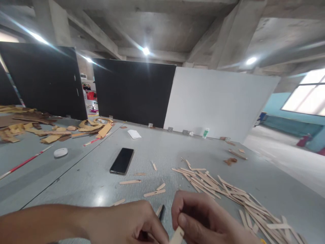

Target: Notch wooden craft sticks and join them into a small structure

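Note:
Low in the head view, my right hand pinches a pale wooden craft stick between thumb and forefinger. A small notch or dark mark shows on the stick near the thumb. Close beside it on the left is my left hand, its fingers curled downward near the stick's lower end; whatever they grip is hidden below the frame. Between the hands, a slim black tool and a bit of wood stick out behind the left fingers; I cannot tell whether the tool is held. A cut stick with a dark slot lies just beyond.
A loose pile of wooden sticks spreads to the right. Ahead lie a black phone, a folded white paper and a white case. Yellow-brown scraps cover the far left. Upright black and white panels edge the table.

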`<action>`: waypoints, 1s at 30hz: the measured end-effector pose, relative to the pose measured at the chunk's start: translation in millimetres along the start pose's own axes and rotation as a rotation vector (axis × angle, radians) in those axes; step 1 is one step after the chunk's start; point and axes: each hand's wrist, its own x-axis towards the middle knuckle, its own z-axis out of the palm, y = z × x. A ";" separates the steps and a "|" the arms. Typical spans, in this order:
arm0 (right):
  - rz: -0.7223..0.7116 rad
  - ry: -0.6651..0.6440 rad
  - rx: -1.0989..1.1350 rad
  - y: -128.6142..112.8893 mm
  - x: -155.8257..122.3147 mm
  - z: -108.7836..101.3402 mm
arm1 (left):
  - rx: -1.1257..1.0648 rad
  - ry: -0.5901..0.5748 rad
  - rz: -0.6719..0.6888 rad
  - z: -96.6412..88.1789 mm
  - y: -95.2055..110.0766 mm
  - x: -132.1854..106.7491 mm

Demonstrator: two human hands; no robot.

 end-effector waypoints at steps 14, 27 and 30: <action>-0.631 0.372 -0.765 7.3 -3.5 2.1 | 0.016 0.313 0.038 2.9 13.3 -11.6; -0.497 0.290 -0.742 -18.3 -15.4 -2.8 | 0.080 0.530 -0.018 12.0 -1.5 -5.1; -0.507 0.381 -0.731 -6.8 -11.1 -0.3 | 0.145 0.580 0.015 11.8 -3.5 -4.3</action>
